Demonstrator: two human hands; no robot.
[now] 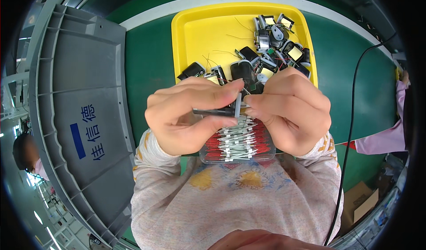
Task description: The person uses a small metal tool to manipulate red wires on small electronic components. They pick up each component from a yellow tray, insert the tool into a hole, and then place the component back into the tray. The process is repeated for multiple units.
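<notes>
My left hand [186,117] grips a small black flat part [215,112] between thumb and fingers. My right hand [290,110] meets it from the right, pinching a thin white piece [238,104] at the part's end. Both hands hover close to my chest, above a clear box [237,146] filled with several red and white wires. Behind the hands lies a yellow tray [199,33] holding several small black electronic parts [270,50] with loose wires, heaped in its right and near portions.
A large grey plastic crate [75,95] stands on edge at the left. The bench top is a green mat [146,64]. A black cable [353,117] runs down the right side. Another person's pink sleeve [386,139] is at far right; a cardboard box [359,201] sits lower right.
</notes>
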